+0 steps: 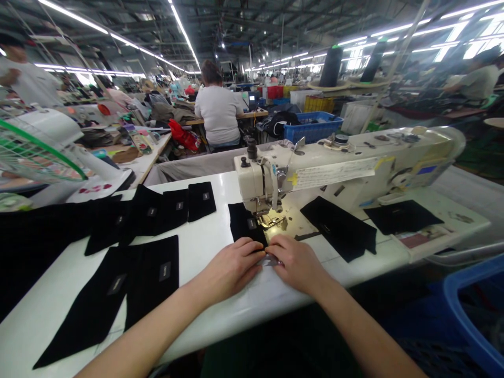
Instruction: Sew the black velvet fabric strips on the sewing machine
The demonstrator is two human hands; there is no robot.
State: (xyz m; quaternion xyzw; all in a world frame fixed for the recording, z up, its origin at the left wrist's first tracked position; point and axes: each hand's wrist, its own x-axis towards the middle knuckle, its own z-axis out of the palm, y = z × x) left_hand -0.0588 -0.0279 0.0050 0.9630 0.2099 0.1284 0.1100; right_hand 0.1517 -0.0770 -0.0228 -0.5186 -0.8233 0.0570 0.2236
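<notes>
A black fabric piece (241,223) with a small grey label lies on the white table, its right side by the presser foot of the sewing machine (258,184). My left hand (238,262) pinches the near corner of this piece with closed fingertips. Right beside it, fingertips nearly touching, my right hand (295,262) is closed too, with a small shiny metal thing partly showing under its fingers; I cannot make out what it is. To the left lie several more labelled black pieces (151,278). Right of the needle rests another black piece (340,226).
A further black piece (403,216) lies at the table's right end. A blue basket (452,299) stands at the lower right. At the left is a fan (43,142) with a green rim. A person (218,107) sits ahead, back turned, near another blue basket (313,127).
</notes>
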